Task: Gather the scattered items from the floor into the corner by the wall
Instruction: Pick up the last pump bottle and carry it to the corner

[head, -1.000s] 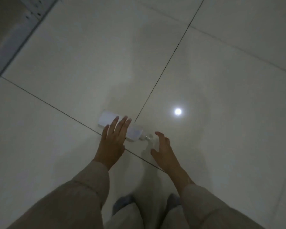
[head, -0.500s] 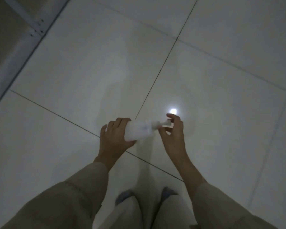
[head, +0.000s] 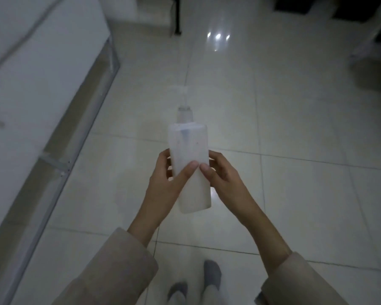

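Dim, blurred light. Far left: a white unit [head: 31, 69] with a metal frame along its base, cut off by the frame edge; what it is can't be told. Left hand [head: 165, 186] grips the bottle [head: 189, 164] from the left, thumb across the front, fingers mostly hidden behind it. The bottle is translucent white, held upright above the tiled floor [head: 295, 119], its pump top smeared and faint against the tiles. Right hand [head: 224, 179] grasps the bottle's other side, thumb tip nearly meeting the left thumb. Below, two grey-socked feet [head: 211, 276], partly cropped. Upper right: dark shapes, unreadable.
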`<state>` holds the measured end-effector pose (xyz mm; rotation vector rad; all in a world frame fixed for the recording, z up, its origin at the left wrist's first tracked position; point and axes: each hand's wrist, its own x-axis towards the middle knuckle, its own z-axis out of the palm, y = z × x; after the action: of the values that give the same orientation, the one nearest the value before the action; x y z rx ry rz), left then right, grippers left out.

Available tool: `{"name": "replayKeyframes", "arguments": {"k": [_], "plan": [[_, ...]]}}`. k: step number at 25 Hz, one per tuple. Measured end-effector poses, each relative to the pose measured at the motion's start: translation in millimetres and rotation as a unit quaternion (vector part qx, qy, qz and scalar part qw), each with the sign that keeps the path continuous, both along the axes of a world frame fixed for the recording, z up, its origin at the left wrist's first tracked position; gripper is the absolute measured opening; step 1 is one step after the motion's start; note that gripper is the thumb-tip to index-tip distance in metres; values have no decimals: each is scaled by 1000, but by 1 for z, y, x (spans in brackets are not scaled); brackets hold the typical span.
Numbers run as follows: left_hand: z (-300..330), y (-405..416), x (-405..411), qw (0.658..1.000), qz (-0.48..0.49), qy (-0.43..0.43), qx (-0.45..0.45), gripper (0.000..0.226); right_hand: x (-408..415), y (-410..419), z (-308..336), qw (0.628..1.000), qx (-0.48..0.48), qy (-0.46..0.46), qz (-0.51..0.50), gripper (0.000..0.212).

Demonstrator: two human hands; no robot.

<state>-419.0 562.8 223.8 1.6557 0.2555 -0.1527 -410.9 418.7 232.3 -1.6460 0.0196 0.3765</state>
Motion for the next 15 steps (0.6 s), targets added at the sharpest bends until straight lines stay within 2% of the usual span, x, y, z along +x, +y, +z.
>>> {"name": "replayKeyframes", "arguments": {"k": [4,8,11,15], "plan": [[110,-39,-36,988,-127,-38,-73,60,-65,-39,111,991,40,-48,-122,38],[165,-92,-93,961,-262,-25,-89,50,-163,-84,162,966,27,-67,-250,43],[189,-149,-147,919,-383,-18,-88,47,-251,-126,183,928,8,-80,-365,42],[213,-237,-253,835,-538,-13,-111,48,-394,-173,211,849,-20,-100,-518,48]]}}
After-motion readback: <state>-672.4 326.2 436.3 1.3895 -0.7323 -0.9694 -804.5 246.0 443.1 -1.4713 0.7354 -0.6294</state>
